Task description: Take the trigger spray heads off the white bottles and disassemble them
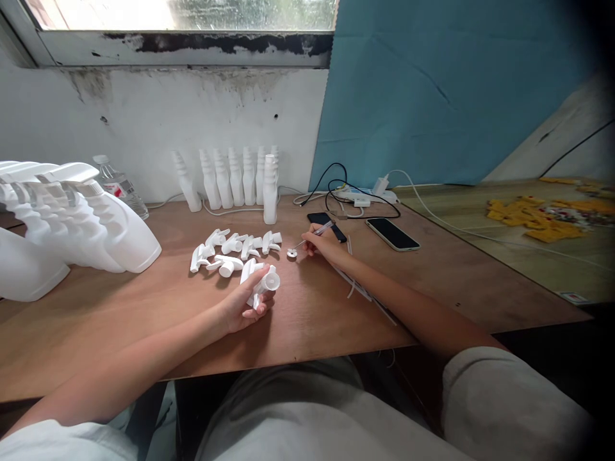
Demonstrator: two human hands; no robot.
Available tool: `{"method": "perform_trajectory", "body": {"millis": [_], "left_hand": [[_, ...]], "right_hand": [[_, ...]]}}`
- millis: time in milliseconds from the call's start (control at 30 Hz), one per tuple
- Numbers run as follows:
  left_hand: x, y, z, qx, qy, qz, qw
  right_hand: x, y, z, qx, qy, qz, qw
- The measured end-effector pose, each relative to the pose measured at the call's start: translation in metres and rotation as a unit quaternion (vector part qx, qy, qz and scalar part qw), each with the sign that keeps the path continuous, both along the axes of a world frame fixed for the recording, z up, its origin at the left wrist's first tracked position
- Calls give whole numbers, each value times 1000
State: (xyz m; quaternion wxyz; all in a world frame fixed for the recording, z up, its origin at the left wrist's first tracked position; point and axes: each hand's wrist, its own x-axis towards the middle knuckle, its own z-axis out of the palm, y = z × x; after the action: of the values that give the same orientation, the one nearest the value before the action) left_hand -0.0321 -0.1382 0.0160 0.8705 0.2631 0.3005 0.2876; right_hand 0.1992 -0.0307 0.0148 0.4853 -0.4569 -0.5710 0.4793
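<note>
My left hand point(246, 306) is closed around a white trigger spray head point(259, 282), its round collar facing me. In my right hand point(321, 243), the fingers pinch a slim pen-like tool point(325, 227) with a clear shaft and a dark end. The tool's thin tip reaches a small white ring-shaped piece point(291, 254) on the table; whether it touches or lifts it, I cannot tell. More white trigger spray heads point(231, 243) lie in a loose cluster just beyond my left hand.
White bottles point(235, 179) stand by the wall, with one bottle point(270, 192) nearer. Larger white bottles point(106, 224) with spray heads fill the left, before a clear water bottle point(120, 186). Phones point(393, 234), cables, a power strip point(360, 195) and thin white tubes point(353, 282) lie right.
</note>
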Motion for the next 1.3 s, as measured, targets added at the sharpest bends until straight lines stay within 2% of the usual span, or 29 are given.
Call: {"method": "perform_trajectory", "body": {"millis": [433,633,900,1300], "left_hand": [[0,-1,2,-4,3,3,1000],[-1,0,0,-3,6,2,1000],[1,-2,4,-3,5,7,1000],[1,-2,4,-11,16,8,1000]], "right_hand": [[-2,9,-9,-8,-8,8,1000],[-2,7,-7,-17,-3,-10,1000],[-2,10,-11,-31,-21,-46,998],[-5,6,-3,-126,-4,-52,991]]}}
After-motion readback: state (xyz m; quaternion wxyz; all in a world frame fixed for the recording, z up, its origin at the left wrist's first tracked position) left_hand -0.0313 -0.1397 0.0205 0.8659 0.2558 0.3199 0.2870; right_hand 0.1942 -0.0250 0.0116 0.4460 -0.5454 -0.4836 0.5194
